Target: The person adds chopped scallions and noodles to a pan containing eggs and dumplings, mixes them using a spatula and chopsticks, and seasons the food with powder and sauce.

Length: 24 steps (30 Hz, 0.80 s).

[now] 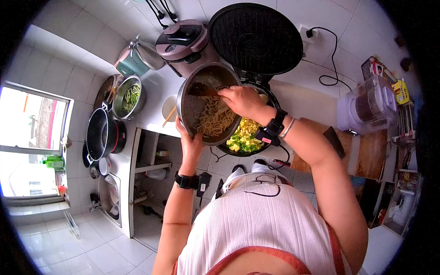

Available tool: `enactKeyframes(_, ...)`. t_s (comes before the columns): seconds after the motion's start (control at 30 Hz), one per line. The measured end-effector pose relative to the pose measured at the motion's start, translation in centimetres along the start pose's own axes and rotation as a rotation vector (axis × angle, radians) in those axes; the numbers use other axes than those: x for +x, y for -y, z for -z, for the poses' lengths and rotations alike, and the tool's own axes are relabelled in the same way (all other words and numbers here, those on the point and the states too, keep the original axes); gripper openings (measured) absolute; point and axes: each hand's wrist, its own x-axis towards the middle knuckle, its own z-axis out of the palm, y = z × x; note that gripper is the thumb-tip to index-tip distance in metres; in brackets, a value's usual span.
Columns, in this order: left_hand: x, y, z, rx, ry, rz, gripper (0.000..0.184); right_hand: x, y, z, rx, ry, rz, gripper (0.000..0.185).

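Note:
A large metal bowl [187, 107] is tilted toward the round pan at its right, with brown noodles [215, 117] inside. My left hand [189, 140] grips the bowl's lower left rim. Over the bowl's right side, my right hand [243, 101] is closed round the handle of a reddish-brown utensil [201, 90], whose far end lies in the bowl. Below my right wrist, the open electric pan [250, 153] holds yellow egg and chopped greens [247, 137]. Its black ridged lid [255, 39] stands raised behind it.
Behind the bowl is a pressure cooker [183, 46]. At the left are a white bowl with chopsticks [168, 107], a steel bowl of green vegetables [130, 98], a black wok [98, 133] and a sink [107, 197]. A purple-white appliance [366, 107] stands at the right.

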Motion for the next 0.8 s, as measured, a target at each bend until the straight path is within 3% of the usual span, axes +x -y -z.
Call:
enactKeyframes(0.17,0.2,-0.3,0.5,-0.037,0.029,0.18,0.074,-3.2,-2.0,-1.2,-0.092,0.348,-0.162,0.02)
enactKeyframes(0.3,0.4,-1.5,0.4,-0.006,0.082,0.221,0.077,-3.1,-1.9,-0.2,-0.114,0.198,-0.14,0.02)
enactKeyframes(0.4,0.5,-2.9,-0.4,0.218,0.094,0.054,0.078,-1.7,-1.9,1.2,-0.105,0.034,-0.227,0.02)
enactKeyframes(0.53,0.6,-4.1,-1.2,0.337,0.072,0.113,0.082,-2.3,-4.0,-0.8,-0.227,0.3,-0.288,0.02)
enactKeyframes(0.7,0.6,-4.0,-1.6,0.402,0.086,0.072,0.084,-4.0,-4.9,-2.5,-0.093,0.215,-0.272,0.014)
enactKeyframes(0.8,0.5,-3.2,-2.3,0.425,0.069,0.0,0.084,-4.9,-4.9,-1.6,-0.121,0.32,-0.254,0.015)
